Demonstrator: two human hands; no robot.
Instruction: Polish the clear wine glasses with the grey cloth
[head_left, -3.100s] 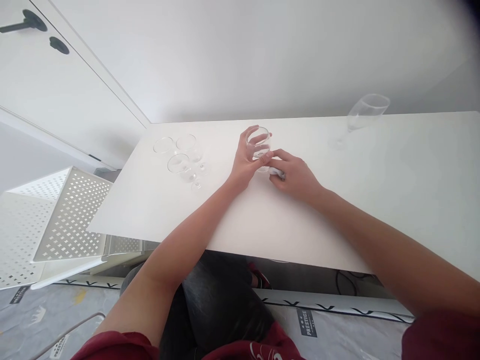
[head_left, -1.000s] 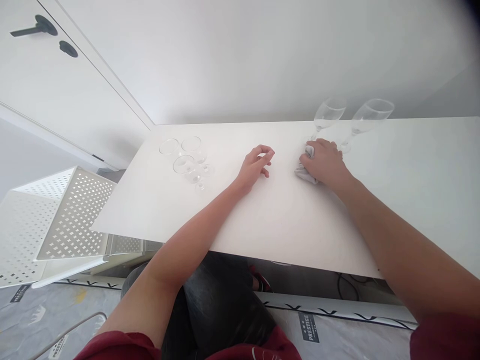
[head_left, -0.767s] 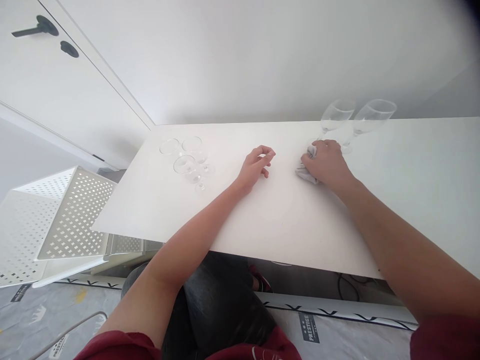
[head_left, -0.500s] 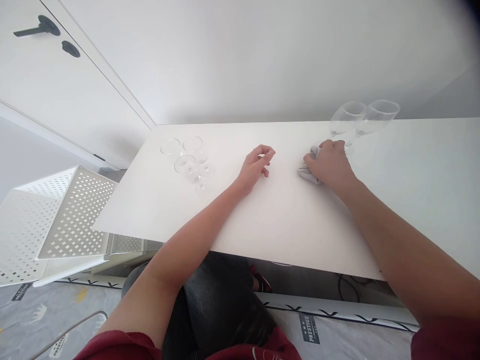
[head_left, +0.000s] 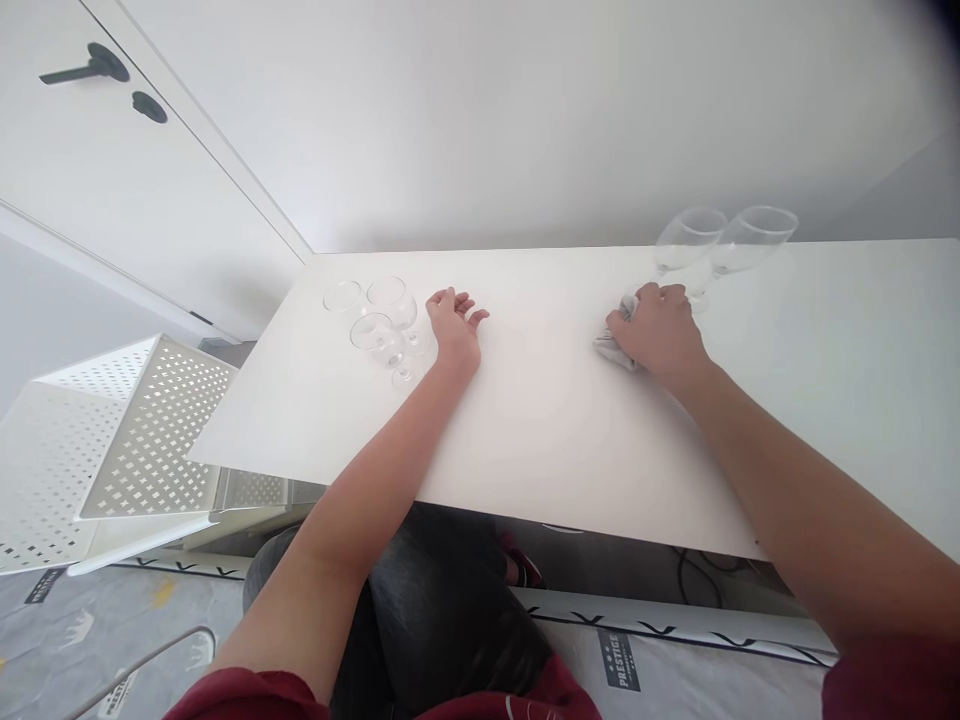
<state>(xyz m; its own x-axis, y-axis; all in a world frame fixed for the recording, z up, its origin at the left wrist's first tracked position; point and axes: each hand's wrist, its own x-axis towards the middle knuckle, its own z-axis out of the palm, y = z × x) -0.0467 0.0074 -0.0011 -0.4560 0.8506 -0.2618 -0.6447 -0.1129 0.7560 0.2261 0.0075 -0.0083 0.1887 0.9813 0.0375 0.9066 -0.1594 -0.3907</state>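
Observation:
I sit at a white table. My left hand is open, fingers apart, hovering right beside three clear stemmed glasses at the table's far left. My right hand is closed on a small crumpled grey cloth and rests on the table. Just beyond its fingers stand two taller clear wine glasses close together near the far edge.
A white wall runs behind the table. A white perforated metal rack stands low to the left. A white door with a dark handle is at the upper left. Printed floor covering lies under the table.
My left hand has slid left across the table to the three glasses and opened. Earlier it held a glass at the middle; that glass now stands beside the far-right one.

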